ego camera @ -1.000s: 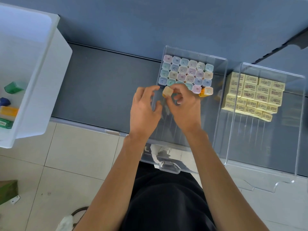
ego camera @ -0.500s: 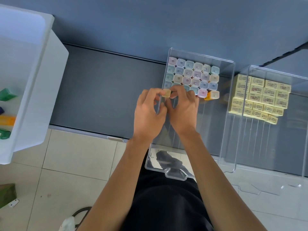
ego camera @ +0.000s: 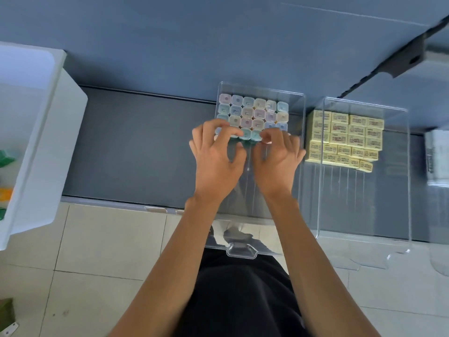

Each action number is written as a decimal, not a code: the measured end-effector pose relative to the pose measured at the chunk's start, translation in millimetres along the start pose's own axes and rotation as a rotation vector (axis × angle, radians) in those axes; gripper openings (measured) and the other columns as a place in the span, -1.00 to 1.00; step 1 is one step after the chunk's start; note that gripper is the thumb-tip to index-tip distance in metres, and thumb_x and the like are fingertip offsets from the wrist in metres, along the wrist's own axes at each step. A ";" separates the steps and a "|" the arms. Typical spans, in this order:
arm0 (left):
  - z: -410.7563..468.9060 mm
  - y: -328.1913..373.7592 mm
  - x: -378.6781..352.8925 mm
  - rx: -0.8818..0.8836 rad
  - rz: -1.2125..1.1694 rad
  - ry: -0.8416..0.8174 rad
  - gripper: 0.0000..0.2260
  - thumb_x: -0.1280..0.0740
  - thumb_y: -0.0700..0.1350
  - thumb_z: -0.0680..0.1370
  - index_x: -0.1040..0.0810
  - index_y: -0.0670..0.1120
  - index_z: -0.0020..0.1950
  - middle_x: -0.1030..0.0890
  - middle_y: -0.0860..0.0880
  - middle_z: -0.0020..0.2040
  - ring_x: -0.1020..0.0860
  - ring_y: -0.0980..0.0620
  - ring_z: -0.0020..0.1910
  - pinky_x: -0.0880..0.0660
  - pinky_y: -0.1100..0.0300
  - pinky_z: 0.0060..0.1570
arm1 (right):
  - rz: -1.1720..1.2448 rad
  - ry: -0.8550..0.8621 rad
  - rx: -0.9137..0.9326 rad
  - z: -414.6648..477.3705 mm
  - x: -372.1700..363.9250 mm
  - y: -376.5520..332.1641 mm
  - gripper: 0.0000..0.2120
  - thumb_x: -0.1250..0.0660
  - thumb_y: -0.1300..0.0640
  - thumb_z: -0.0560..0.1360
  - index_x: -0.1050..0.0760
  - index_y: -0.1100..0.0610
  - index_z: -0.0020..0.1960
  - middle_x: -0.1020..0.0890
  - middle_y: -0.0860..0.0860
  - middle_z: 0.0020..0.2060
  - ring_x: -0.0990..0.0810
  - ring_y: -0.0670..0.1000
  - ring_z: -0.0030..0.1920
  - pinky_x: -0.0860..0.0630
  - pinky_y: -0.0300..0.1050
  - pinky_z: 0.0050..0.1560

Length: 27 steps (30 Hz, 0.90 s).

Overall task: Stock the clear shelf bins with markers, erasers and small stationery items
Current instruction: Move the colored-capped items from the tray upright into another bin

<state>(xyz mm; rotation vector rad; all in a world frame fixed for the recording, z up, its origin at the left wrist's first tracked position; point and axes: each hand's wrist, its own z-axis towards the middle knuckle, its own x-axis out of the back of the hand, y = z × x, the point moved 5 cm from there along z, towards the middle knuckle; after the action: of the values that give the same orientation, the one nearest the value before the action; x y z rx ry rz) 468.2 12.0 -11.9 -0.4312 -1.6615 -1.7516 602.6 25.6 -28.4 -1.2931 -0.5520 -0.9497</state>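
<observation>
A clear bin (ego camera: 295, 98) stands on the dark grey shelf (ego camera: 136, 147) and juts over its front edge. Its back half holds several rows of upright markers (ego camera: 254, 110) with pastel caps. Both my hands are inside the bin at the front row. My left hand (ego camera: 216, 161) curls its fingers over the caps at the row's left, with its thumb in front of the marker bodies. At the row's right, my right hand (ego camera: 277, 156) does the same. Two teal-capped markers (ego camera: 250, 135) show between the hands. The caps under the fingers are hidden.
To the right is a second clear bin (ego camera: 364, 215) with yellow erasers (ego camera: 345, 137) stacked at its back. A white tub (ego camera: 41, 147) holding green and orange items stands at the left. Another clear container (ego camera: 437, 156) shows at the right edge. Below is tiled floor.
The beige-capped marker that both hands held at the row's left end is now out of sight. The hands have spread apart along the front row.
</observation>
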 end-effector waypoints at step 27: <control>16.8 20.7 -51.1 0.055 -0.337 -0.281 -0.72 -0.22 -0.39 0.55 -0.61 -0.06 -0.03 -0.56 0.36 -0.11 -0.55 0.34 -0.05 -0.40 0.51 -0.04 | -0.479 -0.114 0.056 36.1 15.3 42.1 -0.70 -0.53 0.25 0.25 -0.58 0.11 -0.05 -0.62 0.03 -0.13 -0.53 0.19 0.02 -0.15 -0.03 0.00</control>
<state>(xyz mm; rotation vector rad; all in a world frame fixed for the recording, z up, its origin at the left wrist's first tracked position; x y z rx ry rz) 515.2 41.5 -27.7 -0.4042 -2.0750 -1.9488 651.4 55.7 -31.1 -1.1913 -0.9993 -1.2457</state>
